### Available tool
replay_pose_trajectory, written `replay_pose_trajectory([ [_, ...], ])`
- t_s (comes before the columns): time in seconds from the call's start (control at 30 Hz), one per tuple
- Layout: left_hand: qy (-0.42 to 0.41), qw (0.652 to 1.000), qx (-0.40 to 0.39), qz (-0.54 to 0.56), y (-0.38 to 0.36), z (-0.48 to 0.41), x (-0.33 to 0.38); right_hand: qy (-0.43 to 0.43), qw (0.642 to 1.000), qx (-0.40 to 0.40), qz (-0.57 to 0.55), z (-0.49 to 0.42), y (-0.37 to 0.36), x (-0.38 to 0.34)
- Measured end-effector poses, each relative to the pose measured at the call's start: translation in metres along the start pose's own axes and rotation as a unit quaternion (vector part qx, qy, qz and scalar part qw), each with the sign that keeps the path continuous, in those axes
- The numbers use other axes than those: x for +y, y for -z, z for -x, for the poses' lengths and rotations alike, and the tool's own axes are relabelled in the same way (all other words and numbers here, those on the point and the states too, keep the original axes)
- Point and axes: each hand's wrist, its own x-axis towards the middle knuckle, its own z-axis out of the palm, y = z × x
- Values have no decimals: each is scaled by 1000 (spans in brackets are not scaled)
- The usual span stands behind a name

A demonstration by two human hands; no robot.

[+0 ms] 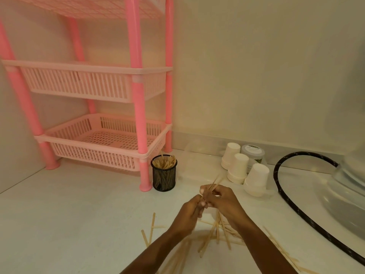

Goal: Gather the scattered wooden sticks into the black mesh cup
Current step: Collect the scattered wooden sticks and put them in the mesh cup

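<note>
The black mesh cup (164, 174) stands upright by the front leg of the pink rack, with several wooden sticks inside it. My left hand (188, 213) and my right hand (221, 200) meet above the counter, both closed around a small bundle of wooden sticks (215, 182) whose tips point up and to the right. The bundle is to the right of the cup and apart from it. Many scattered wooden sticks (213, 234) lie on the white counter beneath and around my forearms, some hidden by them.
A pink three-tier plastic rack (110, 143) stands at the back left. Three stacks of white paper cups (246, 175) and a lidded jar (253, 153) sit to the right. A black hose (284, 192) curves along the right beside a clear plastic container (347, 192).
</note>
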Motion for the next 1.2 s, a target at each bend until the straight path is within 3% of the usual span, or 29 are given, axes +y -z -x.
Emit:
replay_pose_trajectory([
  [0.3,-4,998,-19,-53,34,-8,-10,50,994,25,99,-22,-20,-5],
  [0.43,17,995,83,-45,52,-9,-15,57,996,59,36,-44,-18,-19],
  [0.53,34,951,109,-289,72,-5,-36,99,990,100,-1,-60,-16,-40],
  [0.6,71,894,59,-439,85,0,-53,136,983,119,-31,-70,-19,-56],
  [0.67,92,872,-3,-480,92,3,-65,168,976,131,-49,-81,-27,-70],
  [0.8,122,891,-66,-433,99,5,-77,196,970,143,3,-103,-51,-82],
  [0.97,149,937,-42,-313,103,6,-80,185,965,100,158,-123,-82,-77],
  [1.07,156,947,-28,-280,103,7,-80,156,956,81,234,-130,-94,-65],
  [1.2,148,947,-24,-285,103,8,-84,127,957,93,244,-133,-102,-52],
])
